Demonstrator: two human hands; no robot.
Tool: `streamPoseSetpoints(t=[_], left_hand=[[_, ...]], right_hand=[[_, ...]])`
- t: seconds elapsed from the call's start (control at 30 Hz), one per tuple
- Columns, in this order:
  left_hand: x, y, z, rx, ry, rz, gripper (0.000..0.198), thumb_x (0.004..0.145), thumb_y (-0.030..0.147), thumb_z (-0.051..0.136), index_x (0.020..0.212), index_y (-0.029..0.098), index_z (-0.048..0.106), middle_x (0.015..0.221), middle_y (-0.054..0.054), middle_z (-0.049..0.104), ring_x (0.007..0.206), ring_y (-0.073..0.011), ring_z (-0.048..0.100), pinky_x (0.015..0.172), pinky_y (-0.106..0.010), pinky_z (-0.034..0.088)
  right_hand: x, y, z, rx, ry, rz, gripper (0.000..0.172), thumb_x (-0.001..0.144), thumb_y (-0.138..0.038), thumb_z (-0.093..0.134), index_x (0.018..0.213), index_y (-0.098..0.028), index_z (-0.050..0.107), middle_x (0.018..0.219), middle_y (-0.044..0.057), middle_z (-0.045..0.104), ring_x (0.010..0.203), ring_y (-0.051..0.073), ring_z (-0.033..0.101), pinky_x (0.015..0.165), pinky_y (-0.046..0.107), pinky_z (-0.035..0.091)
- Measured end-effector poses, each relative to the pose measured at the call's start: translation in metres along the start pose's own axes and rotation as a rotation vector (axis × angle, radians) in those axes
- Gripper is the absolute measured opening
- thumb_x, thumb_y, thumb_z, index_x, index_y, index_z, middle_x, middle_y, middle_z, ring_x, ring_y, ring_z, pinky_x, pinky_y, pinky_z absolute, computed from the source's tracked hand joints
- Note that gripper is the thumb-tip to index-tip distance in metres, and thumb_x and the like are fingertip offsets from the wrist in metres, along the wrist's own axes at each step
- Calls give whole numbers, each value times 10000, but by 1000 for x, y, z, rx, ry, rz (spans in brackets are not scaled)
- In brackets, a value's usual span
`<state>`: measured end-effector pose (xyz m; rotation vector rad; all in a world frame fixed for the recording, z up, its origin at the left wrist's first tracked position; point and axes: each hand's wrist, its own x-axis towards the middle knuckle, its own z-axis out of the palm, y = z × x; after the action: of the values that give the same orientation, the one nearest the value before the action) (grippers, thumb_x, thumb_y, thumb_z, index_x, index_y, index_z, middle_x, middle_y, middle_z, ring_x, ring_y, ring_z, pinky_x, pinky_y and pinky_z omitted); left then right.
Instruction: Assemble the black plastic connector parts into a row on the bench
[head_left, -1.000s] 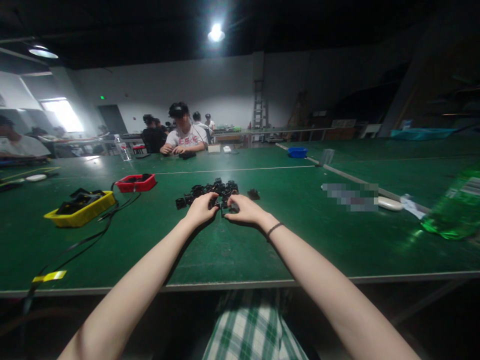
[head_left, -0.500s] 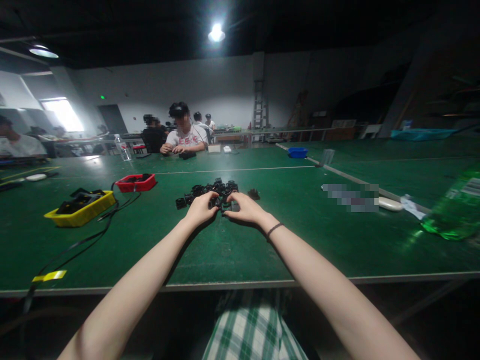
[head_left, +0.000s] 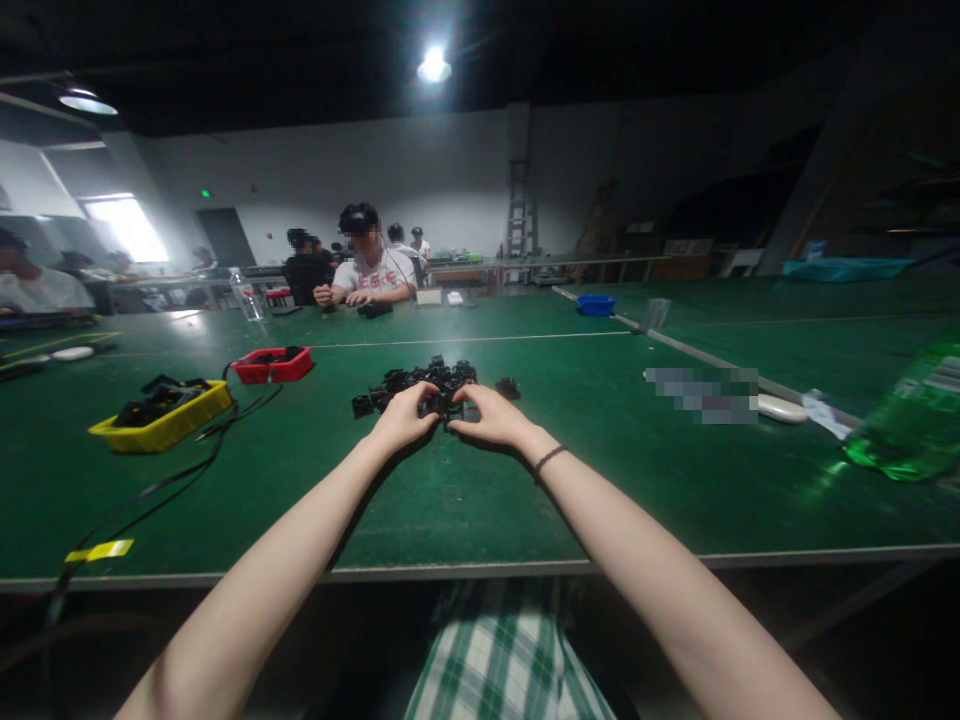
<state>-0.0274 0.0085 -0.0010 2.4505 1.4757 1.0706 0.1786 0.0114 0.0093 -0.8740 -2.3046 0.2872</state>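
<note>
A pile of small black plastic parts (head_left: 397, 380) lies on the green table in front of me. My left hand (head_left: 403, 416) is at the pile's near edge, its thumb and fingers curled around a small black part (head_left: 428, 405). Facing it from the right, my right hand (head_left: 491, 415) has thumb and fingers bent about another dark part (head_left: 470, 411). The fingertips of both hands are close together, and the exact shape of the pieces between them is too small to make out. One loose black part (head_left: 508, 387) sits just beyond my right hand.
To the left stand a yellow tray (head_left: 161, 425) and a red tray (head_left: 272, 370) with black parts, beside a black cable (head_left: 214, 450). A green bottle (head_left: 911, 415) is at the far right, a blue tray (head_left: 596, 306) farther back. Across the table sits a person (head_left: 375, 275).
My hands have barely moved; the fingertips shift slightly at the near edge of the pile. Across the table, the person's hand has lifted a little.
</note>
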Motion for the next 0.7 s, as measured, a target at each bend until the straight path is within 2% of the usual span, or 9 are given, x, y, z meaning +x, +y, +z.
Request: streamPoseSetpoints(t=[0.57,0.7], left_hand=[[0,-1,2,-56,-20,48,339,719,170,594,1057,179,576,1061,-84,673,987,-227,641,904,-392,515],[0,3,2,-95,-31,38,336,715,164,596,1050,178,576,1046,-81,676,973,-223,647,895,-390,522]], right_hand=[[1,-1,0,53,-6,-19,316,741,-272,695,1020,-159,599,1033,90,652,972,215,606,876,365,462],[0,-1,1,80,-4,-15,368,736,-265,696,1069,-151,588,1072,107,648,1005,222,611,900,382,465]])
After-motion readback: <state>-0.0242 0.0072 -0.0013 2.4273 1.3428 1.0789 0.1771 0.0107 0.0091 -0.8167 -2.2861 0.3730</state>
